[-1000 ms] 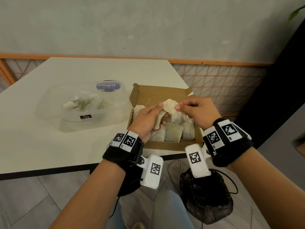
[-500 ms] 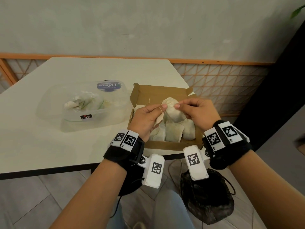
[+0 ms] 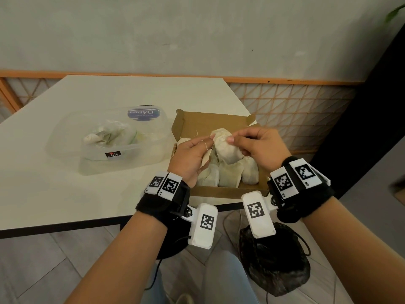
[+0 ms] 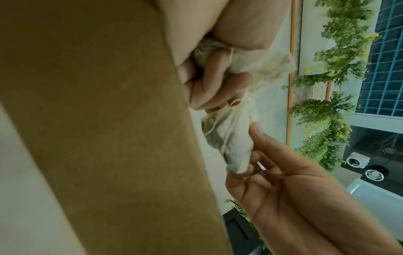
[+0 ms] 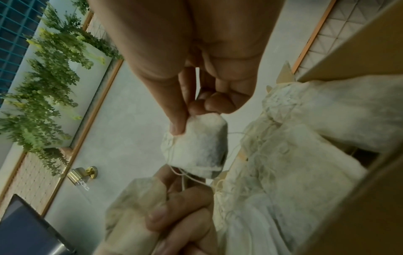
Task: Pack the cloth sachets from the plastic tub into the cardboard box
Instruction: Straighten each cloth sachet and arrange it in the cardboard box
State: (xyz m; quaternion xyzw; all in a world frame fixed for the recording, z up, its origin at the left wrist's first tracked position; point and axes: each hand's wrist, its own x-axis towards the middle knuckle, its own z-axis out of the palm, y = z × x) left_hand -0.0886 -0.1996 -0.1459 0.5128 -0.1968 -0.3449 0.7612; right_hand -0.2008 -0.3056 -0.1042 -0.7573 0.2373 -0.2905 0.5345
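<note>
An open cardboard box (image 3: pixel 210 123) stands at the table's near right corner with several cloth sachets (image 3: pixel 230 176) lying in it. Above it, my right hand (image 3: pixel 232 141) pinches the top of a cream sachet (image 3: pixel 225 150) between thumb and fingers; the right wrist view shows that sachet (image 5: pixel 200 143) hanging with loose strings. My left hand (image 3: pixel 206 145) grips a second sachet (image 4: pixel 261 69) in its curled fingers and holds thread running to the first. The clear plastic tub (image 3: pixel 65 132) sits left of the box with more sachets (image 3: pixel 107 134) inside.
A blue-labelled lid (image 3: pixel 143 113) lies at the tub's far side. The white table (image 3: pixel 65 194) ends just in front of the box and close to its right side. A black bag (image 3: pixel 274 260) lies on the floor below.
Both hands have shifted slightly left above the box. The sachet under my right hand hangs a little more upright. Both grips are unchanged.
</note>
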